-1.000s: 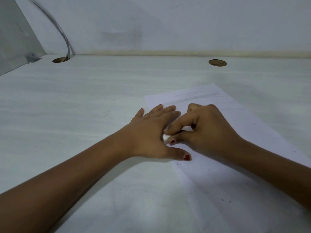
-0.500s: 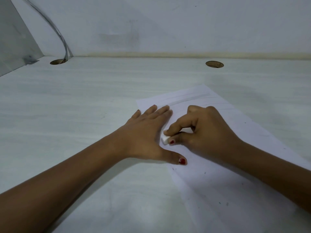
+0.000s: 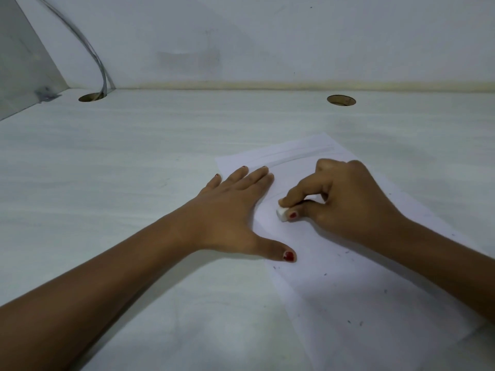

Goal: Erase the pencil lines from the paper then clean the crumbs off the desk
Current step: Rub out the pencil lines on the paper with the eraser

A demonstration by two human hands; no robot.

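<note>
Several dark crumbs (image 3: 348,322) lie scattered over the near half of the sheet of paper (image 3: 348,295). The sheet sits at a slant on the white counter (image 3: 134,170), over toward my right side. My two bare forearms come in from the bottom corners.

My left hand (image 3: 230,212) lies open and flat, palm down, with its fingers straight and close together. Its thumb is spread wide and rests on the paper's left edge. Its fingertips reach onto the sheet near the far left corner, and the heel of the hand sits on the counter beside the paper.

Just to the right, and not touching it, my right hand (image 3: 345,204) is curled. It pinches a small white eraser (image 3: 281,213) between the forefinger's tip and the thumb, with the other fingers folded in toward the palm. The eraser's underside looks pressed to the paper, between my two hands.

Beyond both hands, at the sheet's far end, faint grey pencil lines (image 3: 294,153) run across the paper, roughly parallel with its far edge.

Farther back, the counter has two round holes, a left hole (image 3: 92,97) and a right hole (image 3: 341,100). A grey cable (image 3: 88,46) comes down the pale wall (image 3: 267,36) into the left hole. A grey side panel (image 3: 18,62) stands at the far left.
</note>
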